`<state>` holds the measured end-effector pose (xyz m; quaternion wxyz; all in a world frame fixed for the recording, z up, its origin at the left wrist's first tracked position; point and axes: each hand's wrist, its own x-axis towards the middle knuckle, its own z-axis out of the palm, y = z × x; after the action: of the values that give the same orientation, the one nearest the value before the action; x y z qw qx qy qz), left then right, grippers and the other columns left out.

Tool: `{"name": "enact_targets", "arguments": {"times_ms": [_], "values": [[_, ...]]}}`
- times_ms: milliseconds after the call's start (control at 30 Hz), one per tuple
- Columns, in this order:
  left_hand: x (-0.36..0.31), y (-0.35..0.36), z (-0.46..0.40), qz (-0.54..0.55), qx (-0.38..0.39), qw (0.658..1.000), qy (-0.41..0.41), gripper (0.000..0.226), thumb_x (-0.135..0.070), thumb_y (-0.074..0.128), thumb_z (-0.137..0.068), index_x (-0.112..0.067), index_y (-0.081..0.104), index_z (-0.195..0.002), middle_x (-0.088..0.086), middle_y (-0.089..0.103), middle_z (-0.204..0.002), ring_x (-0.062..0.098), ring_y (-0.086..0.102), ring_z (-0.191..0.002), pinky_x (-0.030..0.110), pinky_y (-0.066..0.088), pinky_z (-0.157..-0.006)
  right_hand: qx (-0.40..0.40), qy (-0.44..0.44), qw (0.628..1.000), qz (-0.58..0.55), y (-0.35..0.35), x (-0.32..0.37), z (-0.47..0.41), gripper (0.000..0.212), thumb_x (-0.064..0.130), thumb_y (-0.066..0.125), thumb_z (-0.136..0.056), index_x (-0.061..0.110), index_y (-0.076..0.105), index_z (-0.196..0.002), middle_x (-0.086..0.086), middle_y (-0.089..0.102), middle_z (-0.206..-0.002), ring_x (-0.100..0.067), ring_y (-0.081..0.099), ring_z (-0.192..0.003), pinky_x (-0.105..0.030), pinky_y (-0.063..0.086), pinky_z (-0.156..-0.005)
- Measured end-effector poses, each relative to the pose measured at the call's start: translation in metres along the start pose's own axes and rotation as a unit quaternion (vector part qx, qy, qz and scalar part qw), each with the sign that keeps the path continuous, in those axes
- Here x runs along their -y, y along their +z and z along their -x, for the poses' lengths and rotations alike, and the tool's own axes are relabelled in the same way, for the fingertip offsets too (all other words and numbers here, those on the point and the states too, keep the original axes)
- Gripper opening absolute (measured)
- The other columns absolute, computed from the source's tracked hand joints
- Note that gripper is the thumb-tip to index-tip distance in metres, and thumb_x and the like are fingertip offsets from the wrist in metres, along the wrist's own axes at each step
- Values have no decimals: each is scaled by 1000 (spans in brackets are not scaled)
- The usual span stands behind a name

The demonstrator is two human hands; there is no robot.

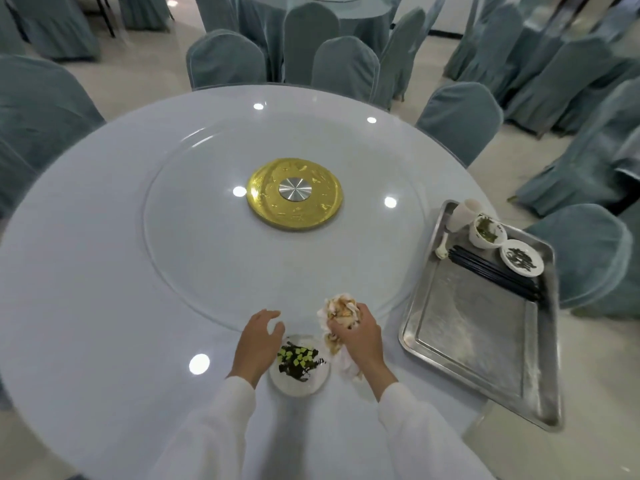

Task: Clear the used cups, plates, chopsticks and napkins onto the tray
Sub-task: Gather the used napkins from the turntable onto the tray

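A small white plate with dark and green leftovers sits at the near edge of the round table. My left hand hovers just left of it, fingers loosely spread and holding nothing. My right hand grips a bunch of crumpled, stained napkins just right of the plate. A steel tray lies at the table's right edge. At its far end it holds black chopsticks, two bowls with leftovers, a white cup on its side and a white spoon.
A glass turntable with a gold hub covers the middle of the white table. Grey-green covered chairs ring the table, and more stand beyond. The tray's near corner overhangs the table edge.
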<state>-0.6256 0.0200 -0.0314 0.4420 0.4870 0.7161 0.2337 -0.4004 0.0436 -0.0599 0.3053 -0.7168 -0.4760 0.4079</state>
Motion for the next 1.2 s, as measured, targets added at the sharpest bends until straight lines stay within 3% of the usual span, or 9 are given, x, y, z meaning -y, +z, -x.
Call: {"name": "enact_targets", "arguments": {"times_ms": [133, 267, 367, 500, 600, 733, 900, 1200], "values": [[-14, 18, 8, 0, 27, 999, 32, 36, -28, 52, -109, -22, 59, -143, 1, 45, -161, 19, 39, -150, 35, 29, -122, -53, -3, 999, 0, -29, 1, 13, 42, 37, 88, -80, 27, 63, -112, 11, 73, -96, -10, 70, -88, -23, 53, -71], [-30, 37, 13, -6, 57, 997, 52, 35, -30, 50, -109, -25, 59, -143, -3, 52, -154, 17, 45, -144, 30, 33, -113, -102, 6, 995, -23, -60, -7, 19, 41, 30, 90, -80, 21, 65, -111, 5, 72, -99, -16, 69, -92, -21, 50, -73], [-42, 52, 17, -4, 80, 995, 64, 34, -31, 50, -109, -26, 61, -140, -3, 59, -146, 17, 51, -136, 31, 39, -108, -135, 20, 990, -45, -85, -18, 24, 43, 25, 91, -79, 20, 67, -114, 2, 73, -105, -21, 68, -97, -35, 56, -86], [-61, 76, 16, -14, 95, 993, 75, 33, -29, 52, -108, -22, 63, -139, -3, 62, -141, 18, 54, -136, 34, 39, -114, -170, 34, 983, -62, -118, -35, 24, 41, 28, 90, -80, 31, 64, -111, 7, 71, -105, -20, 68, -98, -36, 56, -87], [-75, 99, 14, -27, 123, 990, 66, 31, -29, 51, -107, -24, 65, -135, -6, 65, -127, 17, 59, -123, 30, 44, -100, -187, 44, 980, -49, -143, -49, 21, 39, 33, 89, -80, 29, 64, -110, 8, 72, -102, -19, 69, -96, -38, 57, -85], [-97, 130, 6, -70, 159, 982, 70, 28, -28, 53, -105, -25, 67, -130, -7, 65, -121, 11, 59, -110, 23, 39, -89, -206, 62, 975, -47, -181, -69, 13, 37, 35, 88, -81, 29, 62, -108, 11, 71, -98, -17, 69, -94, -34, 55, -78], [-119, 163, -1, -94, 164, 979, 72, 29, -26, 53, -104, -27, 67, -129, -10, 65, -119, 9, 58, -108, 20, 38, -86, -219, 87, 970, -54, -223, -101, -5, 37, 32, 87, -82, 28, 62, -110, 7, 73, -99, -19, 69, -93, -32, 50, -74], [-107, 189, 0, -100, 129, 984, 78, 23, -19, 60, -104, -25, 71, -124, -8, 71, -120, 11, 65, -116, 22, 43, -98, -203, 93, 972, -67, -246, -130, -56, 46, 32, 85, -87, 33, 56, -123, 5, 69, -106, -22, 67, -98, -31, 51, -82]]}}
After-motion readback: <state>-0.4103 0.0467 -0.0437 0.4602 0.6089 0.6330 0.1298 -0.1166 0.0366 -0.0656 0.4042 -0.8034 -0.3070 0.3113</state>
